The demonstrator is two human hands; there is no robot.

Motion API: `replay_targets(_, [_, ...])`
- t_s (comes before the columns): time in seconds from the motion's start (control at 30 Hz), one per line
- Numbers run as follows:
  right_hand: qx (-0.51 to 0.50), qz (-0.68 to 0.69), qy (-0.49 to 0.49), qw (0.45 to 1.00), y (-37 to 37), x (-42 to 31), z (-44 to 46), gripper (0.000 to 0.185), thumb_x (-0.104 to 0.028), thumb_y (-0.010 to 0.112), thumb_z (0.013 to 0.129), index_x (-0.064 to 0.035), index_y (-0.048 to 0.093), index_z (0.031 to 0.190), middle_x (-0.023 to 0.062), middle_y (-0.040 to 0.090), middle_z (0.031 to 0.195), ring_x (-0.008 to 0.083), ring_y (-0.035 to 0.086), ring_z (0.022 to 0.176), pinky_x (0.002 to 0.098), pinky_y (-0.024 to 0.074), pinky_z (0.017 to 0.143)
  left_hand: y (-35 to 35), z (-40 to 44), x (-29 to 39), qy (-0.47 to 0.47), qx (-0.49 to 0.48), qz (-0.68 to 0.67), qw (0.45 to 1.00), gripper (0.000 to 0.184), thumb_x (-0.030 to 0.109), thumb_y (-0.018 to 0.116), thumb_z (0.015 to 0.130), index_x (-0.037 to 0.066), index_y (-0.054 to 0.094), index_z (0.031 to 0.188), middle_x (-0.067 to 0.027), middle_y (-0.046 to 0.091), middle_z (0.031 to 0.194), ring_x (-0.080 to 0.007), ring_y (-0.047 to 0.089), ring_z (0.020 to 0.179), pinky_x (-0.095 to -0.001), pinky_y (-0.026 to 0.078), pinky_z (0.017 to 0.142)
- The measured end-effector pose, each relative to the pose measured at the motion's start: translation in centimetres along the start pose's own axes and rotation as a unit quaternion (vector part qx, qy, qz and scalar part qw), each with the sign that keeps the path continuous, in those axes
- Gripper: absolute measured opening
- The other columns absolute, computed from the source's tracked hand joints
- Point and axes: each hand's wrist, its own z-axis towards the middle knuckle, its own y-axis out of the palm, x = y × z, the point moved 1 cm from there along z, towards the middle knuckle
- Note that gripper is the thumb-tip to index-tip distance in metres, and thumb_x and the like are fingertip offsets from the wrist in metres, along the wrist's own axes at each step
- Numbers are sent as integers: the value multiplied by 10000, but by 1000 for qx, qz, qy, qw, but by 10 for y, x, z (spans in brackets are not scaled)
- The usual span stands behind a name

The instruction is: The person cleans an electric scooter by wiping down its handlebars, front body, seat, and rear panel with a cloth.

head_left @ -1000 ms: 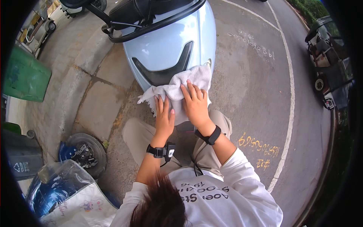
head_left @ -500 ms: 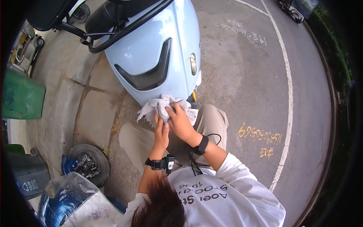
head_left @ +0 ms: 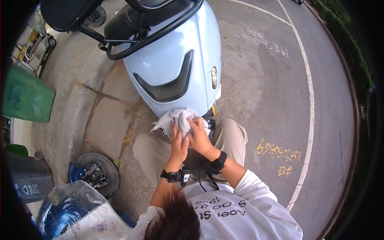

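Observation:
A light grey cloth (head_left: 182, 117) with a frayed edge is bunched against the lower end of a pale blue scooter (head_left: 160, 72), below its dark V-shaped light (head_left: 170, 86). My left hand (head_left: 179, 146) presses on the cloth from the left, fingers pointing up. Beside it, my right hand (head_left: 199, 136) grips the cloth's folds with bent fingers. The two hands nearly touch. Part of the cloth is hidden under my fingers.
To the left stand a green bin (head_left: 28, 94) and a dark grey bin (head_left: 32, 180). A wheel (head_left: 102, 174) and a clear-and-white cover (head_left: 86, 212) are at the lower left. The scooter's black rack (head_left: 154, 38) juts out above. A white line (head_left: 310, 104) crosses the pavement.
The cloth has gone from spread over the scooter's lower end to bunched and lower down. My hands have come closer together, and my right hand has closed on it. The camera view has shifted.

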Motion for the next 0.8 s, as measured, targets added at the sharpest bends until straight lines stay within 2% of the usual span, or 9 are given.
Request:
replay_targets(0.17, [-39,-3,81,996,-11,-13,5,410,18,521,662,25,509,1072,176,427,951,344,459,886,340,417,745,-7,-3,2,-6,18,-20,1000,512,225,367,862,-28,259,1293,-245,162,1358,-385,145,1265,-408,157,1015])
replay_targets(0.23, [-52,-8,82,995,-21,-27,5,398,3,531,652,-1,535,1050,167,437,941,344,457,896,353,404,759,-17,-10,-3,-23,-17,-36,999,505,223,377,857,-52,286,1271,-248,201,1342,-375,176,1258,-394,176,1009])
replay_targets(0.3, [-62,-16,80,995,-31,-44,17,387,-12,540,642,-26,560,1028,159,447,931,345,456,905,366,391,773,-29,1,18,-10,-4,-59,998,511,230,384,857,-70,288,1259,-255,198,1341,-385,143,1266,-431,143,1012])
replay_targets(0.37, [112,-195,-116,967,-42,-61,37,409,-21,543,625,-102,582,1024,129,475,941,311,447,901,426,346,804,-38,23,40,83,38,173,981,520,238,388,856,-74,281,1259,-259,170,1351,-398,98,1273,-488,88,1007])
replay_targets(0.4, [141,-251,-182,940,-40,-59,53,472,-32,549,613,-131,552,1074,130,469,1049,322,414,1013,484,283,877,-39,40,42,92,44,156,982,507,242,340,880,-54,261,1283,-249,139,1367,-380,57,1286,-487,39,1015])
replay_targets(0.43, [98,-316,-195,923,-40,-56,70,547,-92,577,633,-122,473,1169,133,414,1213,343,320,1171,537,207,951,-41,60,47,67,16,174,982,536,261,360,871,-56,241,1288,-258,117,1367,-398,34,1281,-505,34,1010])
replay_targets(0.5, [37,-390,-204,897,-39,-35,91,569,-161,589,681,-121,418,1222,142,332,1306,346,225,1246,559,138,985,-41,90,47,59,7,327,943,582,295,391,853,-54,232,1290,-262,105,1366,-414,22,1276,-534,27,1000])
replay_targets(0.63, [7,-369,-197,908,-48,-37,108,563,-237,582,728,-127,395,1247,129,279,1348,337,175,1271,574,109,985,-59,108,46,69,-17,378,923,642,341,443,824,-53,237,1288,-264,106,1364,-421,21,1273,-561,37,988])
replay_targets(0.8, [36,-358,-233,903,-66,-55,168,588,-336,567,749,-128,374,1264,109,292,1341,332,182,1266,586,105,976,-94,164,39,70,75,351,931,686,379,508,790,-29,261,1283,-240,99,1375,-428,25,1269,-598,96,958])
